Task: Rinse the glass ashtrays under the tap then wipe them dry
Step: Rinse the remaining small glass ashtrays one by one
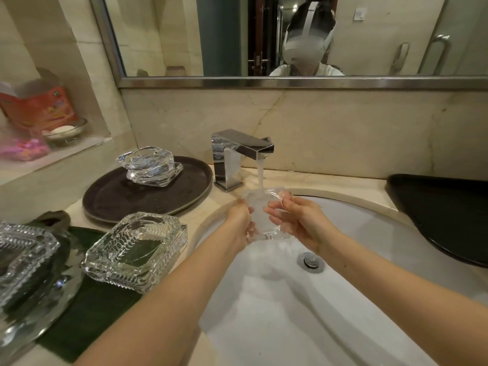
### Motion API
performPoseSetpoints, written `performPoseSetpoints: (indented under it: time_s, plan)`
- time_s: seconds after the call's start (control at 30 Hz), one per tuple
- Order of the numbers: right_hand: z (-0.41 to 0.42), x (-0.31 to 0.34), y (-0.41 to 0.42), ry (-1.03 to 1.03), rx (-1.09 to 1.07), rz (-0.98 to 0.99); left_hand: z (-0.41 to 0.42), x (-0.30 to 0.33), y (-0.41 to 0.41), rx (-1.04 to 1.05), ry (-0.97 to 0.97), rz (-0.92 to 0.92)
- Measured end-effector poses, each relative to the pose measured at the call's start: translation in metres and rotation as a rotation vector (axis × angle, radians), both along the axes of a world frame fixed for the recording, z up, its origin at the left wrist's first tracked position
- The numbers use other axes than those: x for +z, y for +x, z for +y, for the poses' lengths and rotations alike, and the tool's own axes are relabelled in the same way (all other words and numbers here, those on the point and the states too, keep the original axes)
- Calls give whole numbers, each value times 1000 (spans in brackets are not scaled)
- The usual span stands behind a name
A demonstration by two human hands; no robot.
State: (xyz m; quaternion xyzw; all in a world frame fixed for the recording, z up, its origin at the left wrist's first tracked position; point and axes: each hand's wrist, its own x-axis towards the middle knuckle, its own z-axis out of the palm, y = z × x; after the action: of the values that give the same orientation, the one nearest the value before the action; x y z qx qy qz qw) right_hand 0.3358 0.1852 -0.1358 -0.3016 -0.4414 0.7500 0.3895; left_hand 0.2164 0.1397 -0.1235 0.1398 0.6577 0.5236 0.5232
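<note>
Over the white sink (pixel 369 233), a clear glass ashtray (pixel 264 215) is tilted on edge under the running water of the chrome tap (pixel 237 151). My left hand (pixel 241 223) grips its left side and my right hand (pixel 295 217) grips its right side. Two stacked glass ashtrays (pixel 149 165) rest on a round dark tray (pixel 111 196) left of the tap. A square cut-glass ashtray (pixel 137 249) sits on a dark green cloth (pixel 89 313) near the sink's left rim. Another glass ashtray (pixel 23 257) stands at the far left edge.
A black tray (pixel 443 215) lies on the counter right of the sink. The chrome drain plug (pixel 310 261) sits in the basin. A wall niche at the left holds a red box (pixel 39 107) and a soap dish (pixel 64 132). A mirror (pixel 237 35) hangs above.
</note>
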Motion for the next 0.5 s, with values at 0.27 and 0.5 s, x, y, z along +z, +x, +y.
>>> performPoseSetpoints:
  time_s: [0.27, 0.5]
  plan:
    - [-17, 0, -5, 649, -39, -434, 1, -3, -13, -257, 161, -349]
    - [-33, -13, 0, 1289, 148, -914, -9, -5, -7, -100, 183, -171]
